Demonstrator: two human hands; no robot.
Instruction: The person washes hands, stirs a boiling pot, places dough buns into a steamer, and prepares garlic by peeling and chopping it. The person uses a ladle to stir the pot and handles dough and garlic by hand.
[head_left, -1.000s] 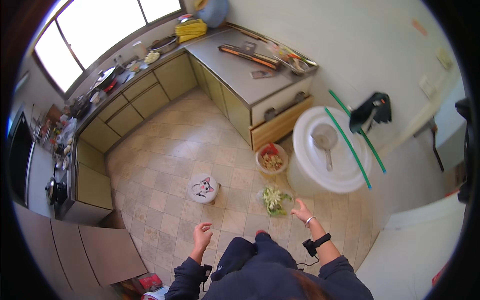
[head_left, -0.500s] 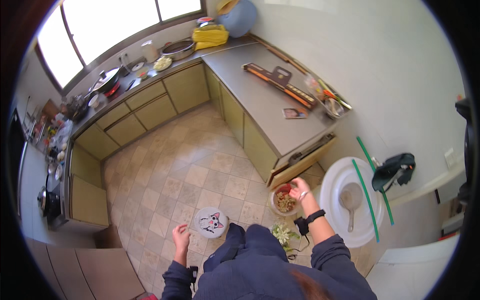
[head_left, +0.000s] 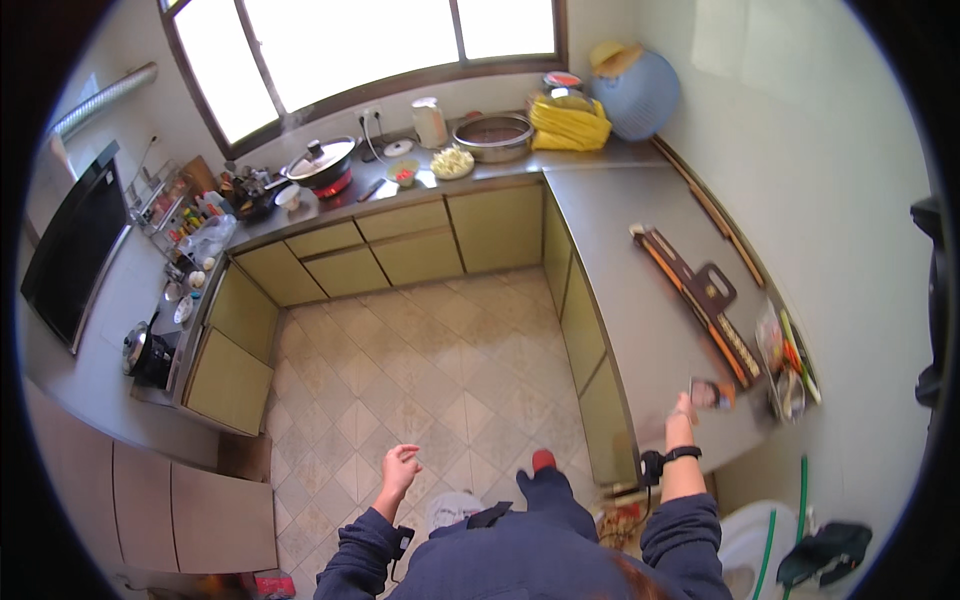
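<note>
My right hand (head_left: 682,408) reaches over the right steel counter (head_left: 650,330) to a small flat rectangle with a picture (head_left: 712,393), possibly a phone. Its fingers are blurred at the near edge of that rectangle; whether they grip it I cannot tell. Just beyond lie a long dark-brown and orange implement (head_left: 697,305) and a tray of assorted utensils (head_left: 790,390). My left hand (head_left: 400,462) is held low over the tiled floor (head_left: 420,370), fingers loosely apart, holding nothing.
A white stool (head_left: 452,508) and a tub of scraps (head_left: 615,530) are partly behind my body. A white lidded barrel (head_left: 745,530) stands right. The back counter holds a steaming pot (head_left: 318,170), steel basin (head_left: 492,140) and plate (head_left: 452,165); cabinets (head_left: 218,510) are at left.
I have moved forward, past the stool and barrel, toward the right counter. My right hand has gone from above the floor tubs to the flat rectangle on the counter.
</note>
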